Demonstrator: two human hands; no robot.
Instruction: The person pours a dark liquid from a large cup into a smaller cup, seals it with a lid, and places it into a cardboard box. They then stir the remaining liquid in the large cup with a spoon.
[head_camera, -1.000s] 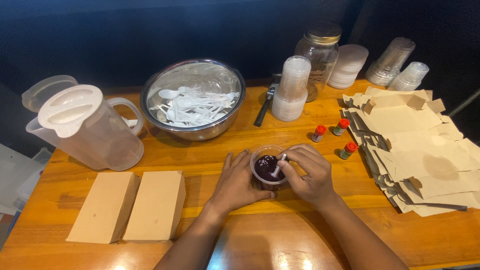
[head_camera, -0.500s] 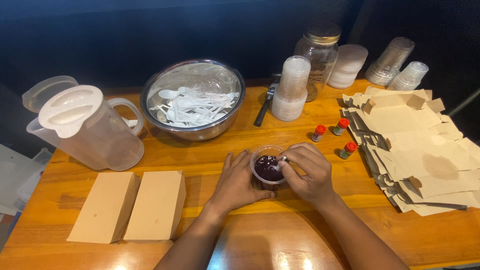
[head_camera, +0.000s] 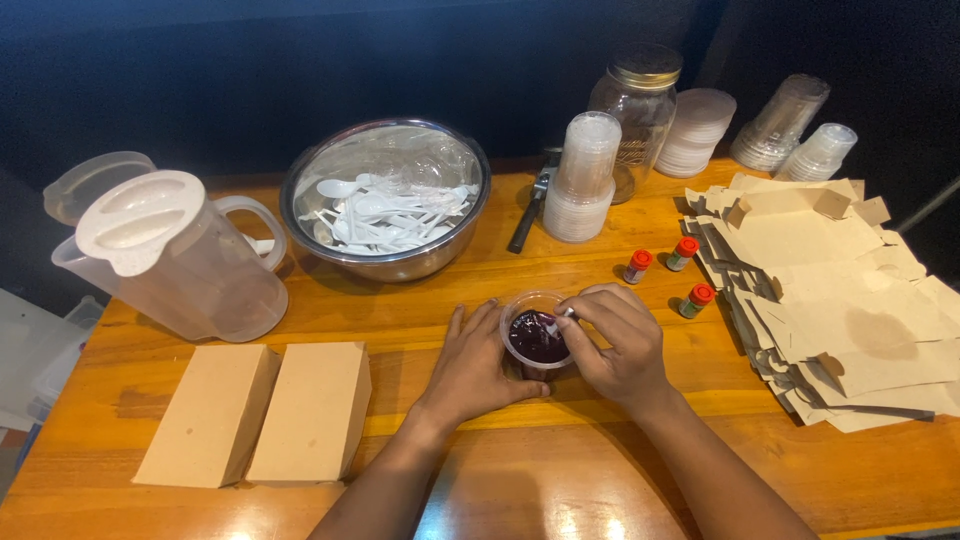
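spoon tip (head_camera: 553, 327) dipped lower, handle angled up-right in cup (head_camera: 537, 336)
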